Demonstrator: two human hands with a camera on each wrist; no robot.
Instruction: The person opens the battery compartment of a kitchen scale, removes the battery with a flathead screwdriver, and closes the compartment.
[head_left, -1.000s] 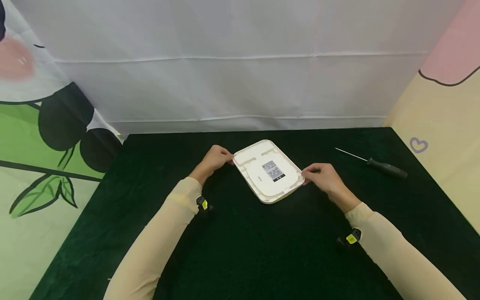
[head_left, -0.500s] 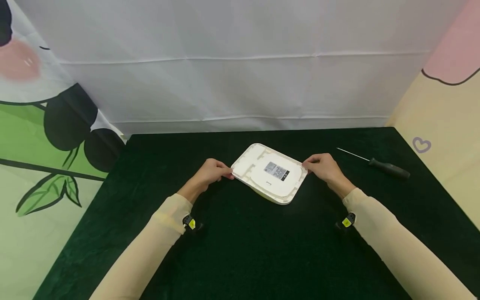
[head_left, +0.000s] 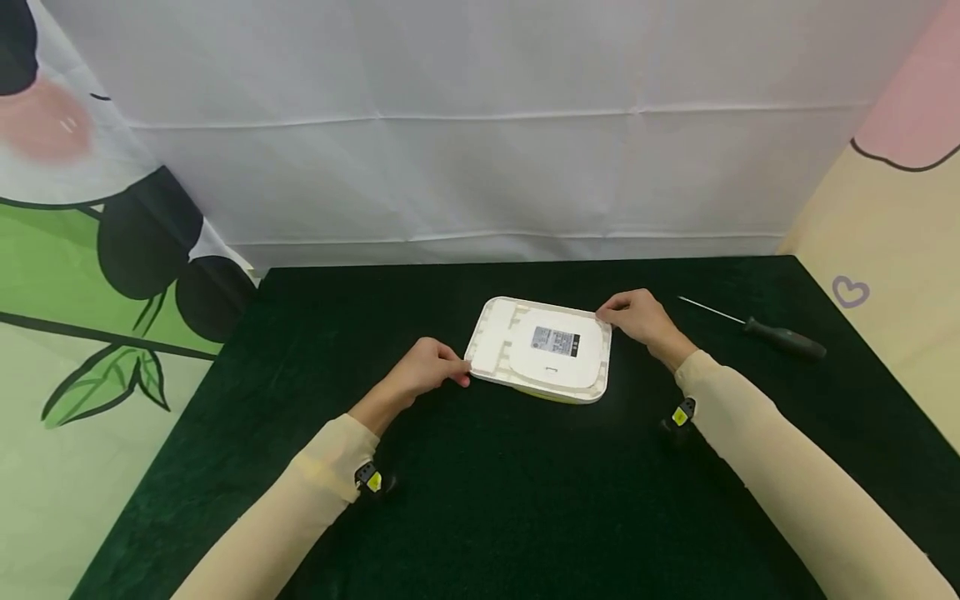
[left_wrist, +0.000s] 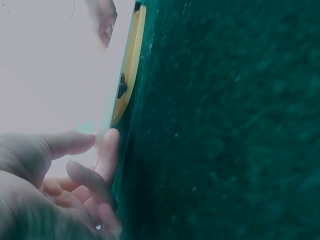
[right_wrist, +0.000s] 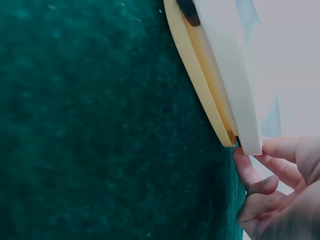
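Observation:
A flat white plastic device with rounded corners [head_left: 495,342] lies in front of me in the head view, its kind not plain. A printed label [head_left: 555,341] faces up on it. My left hand [head_left: 429,368] pinches its near left corner between thumb and fingers. At the far right corner, my right hand [head_left: 637,319] pinches the edge the same way. Both wrist views show a yellow lower part [left_wrist: 131,60] under the white shell, with a small dark piece [left_wrist: 122,86] between them. In the right wrist view, my fingertip [right_wrist: 241,159] is under the corner.
A screwdriver [head_left: 783,337] with a dark handle lies right of my right hand, its tip pointing to the far left. Dark green cloth [head_left: 480,500] covers the table. A white cloth backdrop [head_left: 465,183] hangs behind its far edge.
The white device has turned counterclockwise as seen from above. My left hand has moved nearer to me and my right hand farther away, both still holding the corners.

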